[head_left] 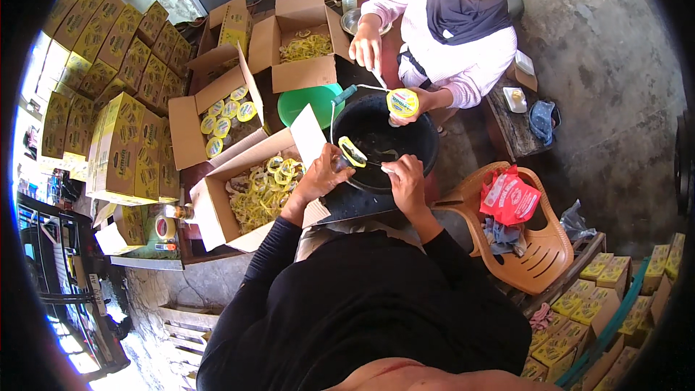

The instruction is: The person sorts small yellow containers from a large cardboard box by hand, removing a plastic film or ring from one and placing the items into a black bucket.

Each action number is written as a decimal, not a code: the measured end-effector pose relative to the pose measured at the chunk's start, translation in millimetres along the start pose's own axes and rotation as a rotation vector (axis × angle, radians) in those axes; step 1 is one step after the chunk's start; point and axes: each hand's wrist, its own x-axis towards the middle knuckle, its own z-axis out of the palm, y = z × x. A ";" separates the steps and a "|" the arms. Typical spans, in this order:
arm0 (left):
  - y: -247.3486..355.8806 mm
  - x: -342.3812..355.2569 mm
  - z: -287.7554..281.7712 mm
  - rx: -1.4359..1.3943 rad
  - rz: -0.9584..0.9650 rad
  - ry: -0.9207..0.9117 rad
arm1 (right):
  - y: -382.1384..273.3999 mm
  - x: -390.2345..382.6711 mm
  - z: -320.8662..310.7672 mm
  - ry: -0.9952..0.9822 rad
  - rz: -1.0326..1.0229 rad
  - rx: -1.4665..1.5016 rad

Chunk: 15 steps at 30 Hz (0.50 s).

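Observation:
Over the black bucket [427,146], my left hand [321,177] is closed around a plastic cup with a yellow rim [352,152], tilted with its mouth toward the bucket. My right hand [407,182] pinches a small tool with a pale end, its thin dark part pointing at the cup; its exact kind is hard to make out. Across the bucket, a co-worker's hand [427,105] holds a yellow-lidded cup [402,103], while their other hand [367,47] holds a thin pale tool against the lid. The bucket's wire handle has a green grip [344,95].
Left of the bucket stands an open carton [215,206] of yellow lid strips. Beyond it are a carton of lidded cups [190,127], a green basin [293,105] and another carton of strips [308,69]. Stacked yellow boxes [123,145] fill the left. An orange chair [543,268] stands right.

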 end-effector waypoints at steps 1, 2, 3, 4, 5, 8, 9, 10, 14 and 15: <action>3.9 1.1 -2.2 0.009 0.022 0.008 | 1.5 1.0 -1.5 0.004 0.003 -0.015; 7.6 2.2 -4.8 0.018 0.043 0.016 | 1.1 1.0 -3.0 0.001 -0.001 -0.024; 11.2 2.9 -9.1 -0.047 -0.039 -0.058 | 1.6 0.5 -2.7 0.012 -0.028 -0.031; 18.4 2.0 -14.8 -0.113 -0.123 -0.130 | 1.5 -1.0 -2.6 0.021 -0.055 -0.038; 21.8 1.5 -17.3 -0.179 -0.208 -0.203 | 1.3 -2.2 -2.5 0.030 -0.081 -0.044; 11.0 1.5 -10.5 -0.287 -0.165 -0.202 | 0.0 -1.1 -0.1 0.027 -0.072 -0.015; 6.8 1.1 -8.9 -0.140 -0.069 -0.140 | 0.6 -2.2 1.9 0.027 -0.018 0.025; 4.4 2.7 -8.3 0.008 0.029 -0.082 | 2.1 -2.2 4.3 0.030 0.037 0.061; 1.9 5.5 -8.5 0.122 0.083 -0.049 | 6.6 -1.9 5.2 0.034 0.114 0.146; 3.2 5.5 -8.5 0.096 0.043 -0.075 | 6.3 -1.9 4.5 0.038 0.096 0.128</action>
